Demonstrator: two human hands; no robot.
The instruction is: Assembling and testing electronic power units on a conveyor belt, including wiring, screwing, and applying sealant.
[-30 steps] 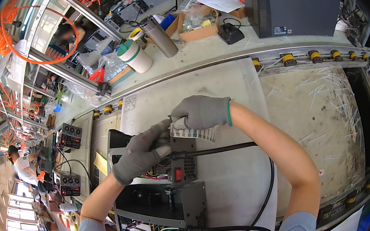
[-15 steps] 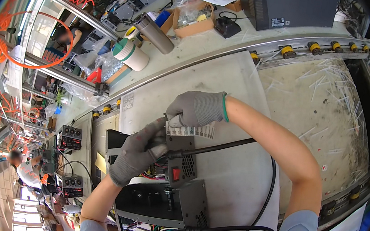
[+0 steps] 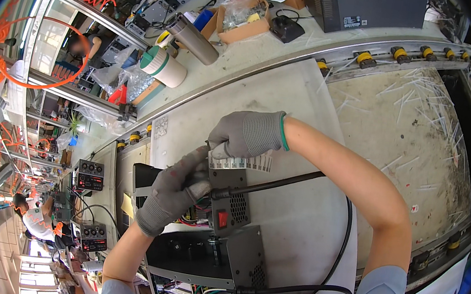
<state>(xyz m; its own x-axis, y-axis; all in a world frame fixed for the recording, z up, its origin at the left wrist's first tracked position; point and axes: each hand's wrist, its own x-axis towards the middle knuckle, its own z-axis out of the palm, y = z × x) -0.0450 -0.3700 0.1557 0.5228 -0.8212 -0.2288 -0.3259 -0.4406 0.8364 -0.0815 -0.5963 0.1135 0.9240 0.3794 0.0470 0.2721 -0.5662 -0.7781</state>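
Observation:
My right hand (image 3: 239, 136), in a grey knitted glove, is closed on a strip of small white printed labels (image 3: 251, 163). The strip fans out beneath its fingers, over the top of a black metal electronic unit (image 3: 231, 206) with a red rocker switch (image 3: 222, 220) and a perforated panel. My left hand (image 3: 175, 189), also gloved, lies over the unit's open side. Its index finger stretches up to my right fingertips, while the thumb stays apart, beside a black power plug (image 3: 222, 193). What its other fingers touch is hidden.
Nearer me stands a second black unit (image 3: 192, 270) with exposed wires and a plugged-in cable (image 3: 300, 290). Beyond the rail are a lidded cup (image 3: 164, 67), a grey flask (image 3: 192, 39) and a cardboard box (image 3: 242, 29). Thin white sticks (image 3: 412, 97) lie at right. Another person (image 3: 35, 220) is far left.
Both hands keep nearly the same pose, with the strip still at my right fingers. The whole view shifts slightly. The person at far left has changed posture.

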